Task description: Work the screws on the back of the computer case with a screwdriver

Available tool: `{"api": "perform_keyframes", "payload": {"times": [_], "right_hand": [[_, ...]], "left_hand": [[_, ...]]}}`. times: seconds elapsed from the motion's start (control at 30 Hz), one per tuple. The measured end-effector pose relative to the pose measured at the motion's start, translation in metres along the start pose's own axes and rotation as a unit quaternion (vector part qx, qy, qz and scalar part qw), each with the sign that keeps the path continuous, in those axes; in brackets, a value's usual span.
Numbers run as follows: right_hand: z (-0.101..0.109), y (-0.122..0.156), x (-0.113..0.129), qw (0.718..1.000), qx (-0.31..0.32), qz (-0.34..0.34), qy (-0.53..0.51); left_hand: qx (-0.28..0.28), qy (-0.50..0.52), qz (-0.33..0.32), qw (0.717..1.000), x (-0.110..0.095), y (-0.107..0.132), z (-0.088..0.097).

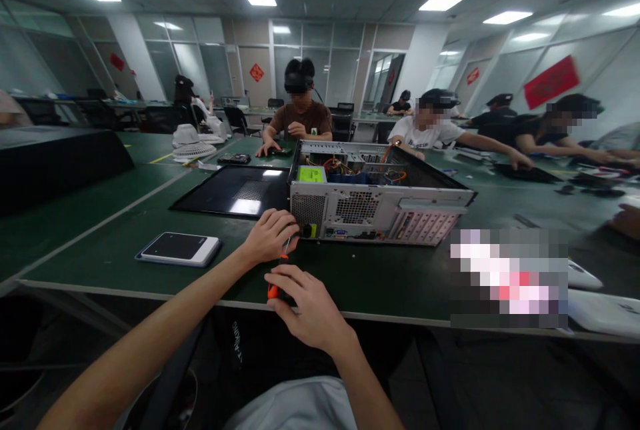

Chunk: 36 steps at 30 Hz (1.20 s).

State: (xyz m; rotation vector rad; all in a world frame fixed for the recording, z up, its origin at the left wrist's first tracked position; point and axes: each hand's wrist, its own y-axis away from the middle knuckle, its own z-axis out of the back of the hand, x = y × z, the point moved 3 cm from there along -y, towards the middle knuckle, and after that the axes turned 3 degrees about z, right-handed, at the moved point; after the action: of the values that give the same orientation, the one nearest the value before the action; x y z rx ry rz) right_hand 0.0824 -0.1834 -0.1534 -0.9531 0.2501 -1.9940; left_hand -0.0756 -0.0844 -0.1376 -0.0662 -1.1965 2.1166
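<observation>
An open desktop computer case (375,207) lies on its side on the green table (100,230), rear panel facing me. My right hand (305,307) is closed round the orange and black handle of a screwdriver (274,289). The thin shaft runs up toward the case's lower left rear corner. My left hand (270,235) is curled by that corner, fingers pinched around the shaft near its tip. Inside the case I see a power supply with a yellow-green label (310,175) and coloured wires.
The black side panel (235,191) lies flat left of the case. A white-edged tablet-like device (179,248) sits near the front left edge. White fans (193,143) stand further back. Several people work at tables behind and to the right. A blurred patch covers the right foreground.
</observation>
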Motion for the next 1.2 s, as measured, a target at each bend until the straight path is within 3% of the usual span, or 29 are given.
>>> {"api": "perform_keyframes", "payload": {"times": [0.27, 0.5, 0.73, 0.97, 1.1, 1.2], "right_hand": [[0.005, -0.003, 0.006, 0.998, -0.017, -0.003, -0.061], [0.002, -0.004, -0.001, 0.998, -0.032, -0.045, -0.029], [0.001, -0.004, -0.005, 0.995, -0.076, -0.029, -0.060], [0.009, -0.004, 0.001, 0.991, -0.035, -0.040, -0.119], [0.010, -0.006, 0.005, 0.992, -0.059, -0.013, -0.110], [0.008, -0.006, 0.002, 0.992, -0.086, -0.037, -0.080]], "left_hand": [[0.014, -0.004, -0.101, 0.995, -0.001, -0.015, -0.022], [0.044, -0.029, -0.122, 0.991, 0.017, -0.016, -0.042], [0.028, -0.052, -0.124, 0.991, 0.016, -0.014, -0.039], [0.063, -0.036, -0.128, 0.989, 0.015, -0.015, -0.035], [0.096, -0.056, -0.115, 0.987, 0.015, -0.015, -0.035], [0.111, -0.064, -0.106, 0.986, 0.016, -0.015, -0.037]]}}
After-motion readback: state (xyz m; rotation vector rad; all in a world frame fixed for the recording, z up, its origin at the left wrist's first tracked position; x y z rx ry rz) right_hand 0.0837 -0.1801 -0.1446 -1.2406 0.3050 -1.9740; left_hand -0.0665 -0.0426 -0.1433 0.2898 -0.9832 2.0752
